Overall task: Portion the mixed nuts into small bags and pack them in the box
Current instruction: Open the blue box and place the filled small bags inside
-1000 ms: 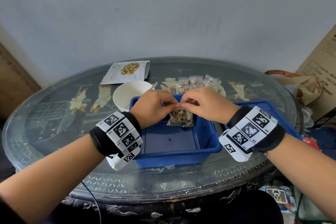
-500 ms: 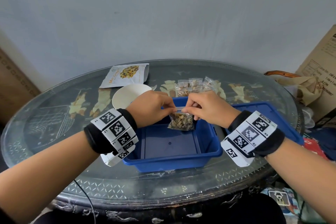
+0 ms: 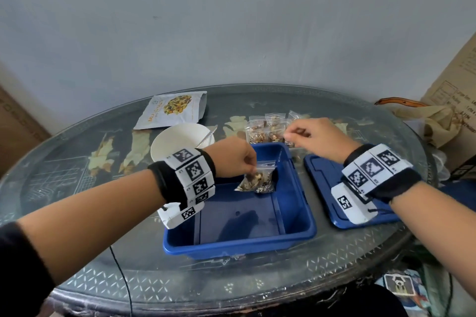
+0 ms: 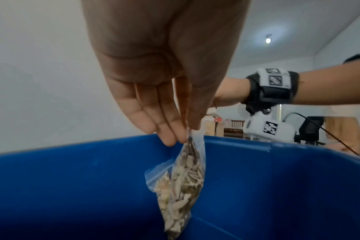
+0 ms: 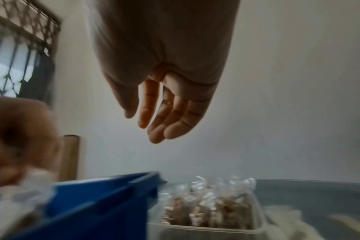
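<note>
I see a round dark glass-topped surface (image 3: 77, 188) with pale inlaid figures. On it, near me, stands the open blue plastic box (image 3: 296, 229), and its flat blue lid (image 3: 324, 188) lies just beside it on the right. Behind the box are a white round bowl (image 3: 175, 141) and a white flat nut pouch (image 3: 172, 110) with a picture of mixed nuts; the orange writing on it is too small for me to read with certainty. At the far right stands a brown cardboard carton (image 3: 453, 100) with print I cannot read.

My left hand (image 3: 231, 157) pinches the top corner of a small clear zip bag of nuts (image 3: 260, 180) between thumb and fingertips. The bag hangs inside the box at its far side, long axis nearly vertical, sealed edge up. My right hand (image 3: 316, 136) is over the row of filled small clear bags (image 3: 268, 131) behind the box, fingers loosely bent; the wrist view shows that it holds nothing.
</note>
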